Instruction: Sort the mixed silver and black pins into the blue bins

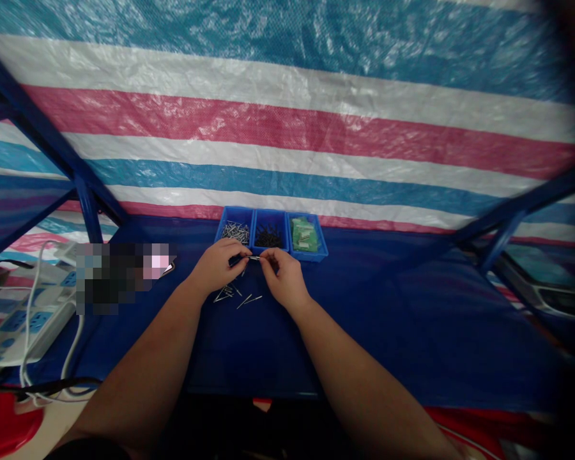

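Striped plastic sheeting (pixel 287 121) in blue, white and red backs the blue table (pixel 383 313) where we work. Our left hand (pixel 223 265) and right hand (pixel 283 273) meet fingertip to fingertip, each with thumb and finger nearly closed in a pinch. Between them lies a slim metallic piece (pixel 254 257), gripped from both ends, probably because something so thin needs steadying at each side; its exact form is too small for us to tell. Just below our fingers, several slender metal pins (pixel 249 300) lie loose on the tabletop, likely within easy reach for picking up. Right beyond our knuckles, three blue bins stand side by side, seemingly to keep kinds apart: the left bin (pixel 238 213) holds silvery pins (pixel 236 232), the middle bin (pixel 270 220) dark small parts (pixel 268 238), the right bin (pixel 324 246) green packets (pixel 311 237). Well off to our left, white power strips (pixel 45 332) sit with their cables.
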The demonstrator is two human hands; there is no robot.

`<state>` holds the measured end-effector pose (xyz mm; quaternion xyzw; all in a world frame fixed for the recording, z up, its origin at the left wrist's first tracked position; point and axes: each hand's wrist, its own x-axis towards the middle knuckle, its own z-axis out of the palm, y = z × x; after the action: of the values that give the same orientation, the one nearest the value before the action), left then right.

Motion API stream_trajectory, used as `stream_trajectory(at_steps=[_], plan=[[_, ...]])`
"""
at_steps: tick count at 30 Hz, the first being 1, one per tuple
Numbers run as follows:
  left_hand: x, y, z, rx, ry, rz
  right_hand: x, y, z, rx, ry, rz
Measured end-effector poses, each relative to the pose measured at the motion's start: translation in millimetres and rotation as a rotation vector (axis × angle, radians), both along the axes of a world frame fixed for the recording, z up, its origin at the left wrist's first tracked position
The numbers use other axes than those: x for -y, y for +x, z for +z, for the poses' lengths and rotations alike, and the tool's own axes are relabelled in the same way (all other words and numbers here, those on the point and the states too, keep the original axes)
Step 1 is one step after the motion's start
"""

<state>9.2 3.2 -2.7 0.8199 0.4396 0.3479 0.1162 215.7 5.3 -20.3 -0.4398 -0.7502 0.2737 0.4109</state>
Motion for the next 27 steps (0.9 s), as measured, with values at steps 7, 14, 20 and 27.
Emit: stream_trajectory(at_steps=[7, 14, 20, 27], plan=[[1.9, -0.3, 3.9, 0.098, 0.068, 0.081, -1.0, -0.5, -4.9, -0.082, 0.008, -0.003], [0.4, -6.3, 2.8, 0.151, 0.083, 0.566, -0.6, -0.6, -4.3, -0.076, -0.013, 0.021], [2.2, -3.8, 3.7, 0.149, 0.075, 0.449, 0.3, -1.8, -3.2, -0.099, -0.036, 0.028], [6.5, 2.1, 9.1, 0.031, -0.068, -0.014, 2.4, -2.2, 0.6, -0.182, 0.031, 0.001]])
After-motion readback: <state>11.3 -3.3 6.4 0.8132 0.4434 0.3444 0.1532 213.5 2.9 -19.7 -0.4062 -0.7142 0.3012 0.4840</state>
